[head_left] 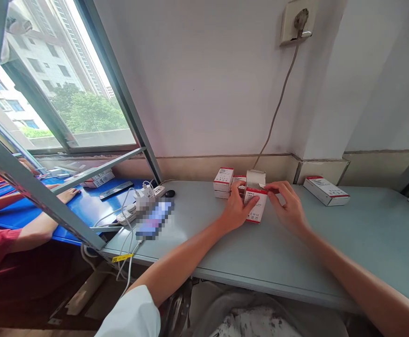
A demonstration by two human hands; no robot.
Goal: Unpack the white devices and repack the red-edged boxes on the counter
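Observation:
A small white-and-red carton (255,213) stands tilted on the grey table, its top lid flap (256,178) raised. My left hand (238,208) is closed around the carton's left side, with the thumb across its front. At the carton's upper right corner, my right hand (288,206) has its fingertips pinched together on the edge by the opening. What lies inside the carton cannot be seen. Just behind my left hand are stacked cartons (223,180) of the same kind and another carton (239,178), partly hidden.
One more carton (326,191) lies on the right near the wall. To the left are a blurred phone (154,220), a power strip (127,214), cables and a round black object (170,193). Beyond a metal frame (46,192), another person's hand (67,195) rests on a blue table.

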